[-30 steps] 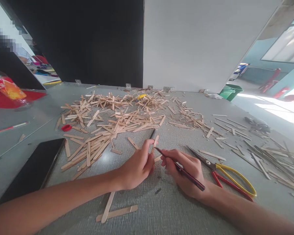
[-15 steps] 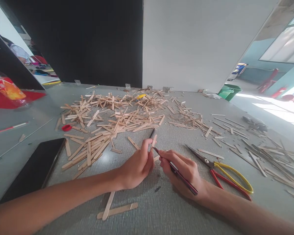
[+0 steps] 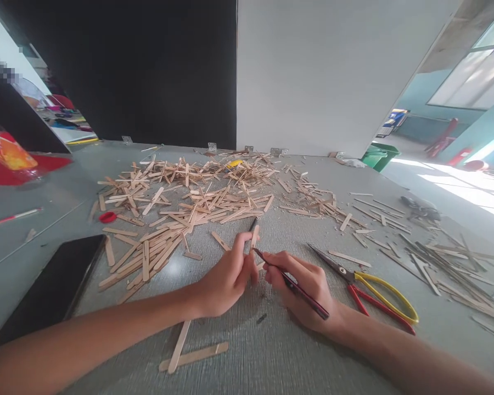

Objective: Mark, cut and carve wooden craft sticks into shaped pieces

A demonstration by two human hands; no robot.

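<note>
At the near centre of the grey table (image 3: 271, 356), the left hand (image 3: 228, 280) pinches a short wooden stick (image 3: 254, 238) upright between thumb and fingers, while the right hand (image 3: 304, 285), closed in a writing grip around a dark pencil (image 3: 290, 283), sets its tip against the stick, with the scissors (image 3: 366, 282) lying just to the right.

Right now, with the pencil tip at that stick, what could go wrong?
1. The left hand pinches the short stick by its lower end only, so the pencil in the right hand may push it askew.
2. The scissors lie close beside the right hand, tips toward the fingers; a sideways move could catch them.
</note>
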